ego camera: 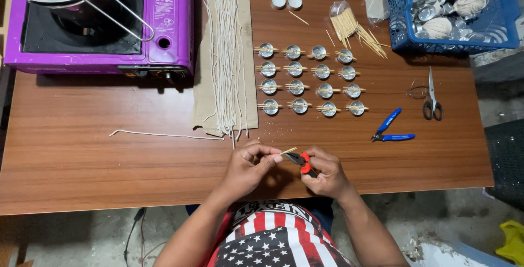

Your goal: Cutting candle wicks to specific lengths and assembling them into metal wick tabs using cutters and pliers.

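A thin wooden stick point(288, 150) pinched between two hands above the tabletop point(109, 163).

The left hand point(250, 164) has its fingers point(271, 155) closed on the stick's near end — the right hand point(326, 173) grips red-handled pliers point(302, 161), whose tip meets the stick. Beyond the fingers stand rows of small metal cups point(310, 79); to their right lie blue cutters point(391, 128).

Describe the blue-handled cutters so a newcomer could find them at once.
Start at the wooden table and go to its right half, just below the grid of small metal cups. The blue-handled cutters lie there untouched, handles splayed. The scissors beside them have black handles instead.
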